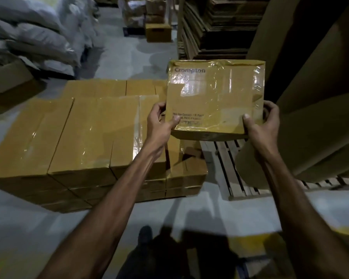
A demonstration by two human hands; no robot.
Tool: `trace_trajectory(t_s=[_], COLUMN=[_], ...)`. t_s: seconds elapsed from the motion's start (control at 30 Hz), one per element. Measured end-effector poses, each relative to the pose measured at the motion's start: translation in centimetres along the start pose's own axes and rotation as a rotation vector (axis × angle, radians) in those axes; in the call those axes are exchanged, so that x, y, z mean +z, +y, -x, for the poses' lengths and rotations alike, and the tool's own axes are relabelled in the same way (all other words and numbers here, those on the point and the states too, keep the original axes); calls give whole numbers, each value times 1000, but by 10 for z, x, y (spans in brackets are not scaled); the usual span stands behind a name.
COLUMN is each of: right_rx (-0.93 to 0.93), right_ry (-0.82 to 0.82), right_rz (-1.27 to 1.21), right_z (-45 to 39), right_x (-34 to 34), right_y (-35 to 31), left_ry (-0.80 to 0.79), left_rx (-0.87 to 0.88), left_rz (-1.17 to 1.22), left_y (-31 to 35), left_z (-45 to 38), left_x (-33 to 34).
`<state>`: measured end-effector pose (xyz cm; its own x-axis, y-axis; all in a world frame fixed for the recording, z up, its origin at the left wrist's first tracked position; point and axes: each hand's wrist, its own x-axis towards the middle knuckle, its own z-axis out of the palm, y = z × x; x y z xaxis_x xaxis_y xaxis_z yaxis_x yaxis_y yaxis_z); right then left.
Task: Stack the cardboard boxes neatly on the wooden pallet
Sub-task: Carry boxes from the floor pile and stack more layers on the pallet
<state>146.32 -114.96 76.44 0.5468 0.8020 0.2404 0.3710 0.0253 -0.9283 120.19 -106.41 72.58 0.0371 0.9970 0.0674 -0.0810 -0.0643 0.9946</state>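
While both arms reach forward, the left hand point(160, 121) and the right hand point(262, 122) grip one cardboard box point(215, 97) between them, each clamped on a lower corner with the thumb pressed flat on the near face and the other fingers curled round the side edge. That box is held in the air, tilted so its broad taped face turns toward the camera (the word "Crompton" is printed at its upper left, and smaller lines near the left thumb are too blurred to read). It hangs above the right end of the stacked boxes point(79, 133) and over the bare slats of the wooden pallet point(230, 170), touching neither as far as can be seen.

Those stacked boxes form a tidy block to the left, taped along their tops, lying side by side in at least two layers; a lower box point(186, 168) at the right end of the block sits beneath the left forearm. What the block itself rests on is hidden by the boxes. Just right of the bare slats, large brown cardboard rolls point(310, 127) stand on the slats and rise out of view.

Farther off, pale filled sacks point(32, 35) are heaped at the upper left, a pile of flattened cardboard sheets point(220, 27) sits on racking at the upper middle, and a small carton point(158, 32) stands on the grey floor point(129, 57) beyond. A dark shoe point(145, 235) shows at the bottom edge.
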Motion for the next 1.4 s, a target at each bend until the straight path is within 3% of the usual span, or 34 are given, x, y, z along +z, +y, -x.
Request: trace_trajectory(t_s=[0.47,0.73,0.9,1.0,1.17,1.27,1.4], right_rx=[172,186,234,289,447,492,462], right_ry=[-68,-145,-7,-110,-476,-503,-557], right_rz=[-13,-86,-153,-183,-358,-455,-386], right_z=[-143,-152,-164,-177,-194,-198,-209], right_x=[93,101,100,101,100,98,100], right_y=[70,101,105,105,115,107,105], left_ry=[-38,60,165,184,89,35,36], left_rx=[9,-117,-125,-166,-196,-261,-329], left_rz=[-57,-82,-122,-177,-195,-184,-260], left_y=[-29,-64,-55,-49,-34,-24,-54], left_z=[-153,-148,-141,-146,-162,-177,-209], left_x=[6,6,10,15,33,37,36])
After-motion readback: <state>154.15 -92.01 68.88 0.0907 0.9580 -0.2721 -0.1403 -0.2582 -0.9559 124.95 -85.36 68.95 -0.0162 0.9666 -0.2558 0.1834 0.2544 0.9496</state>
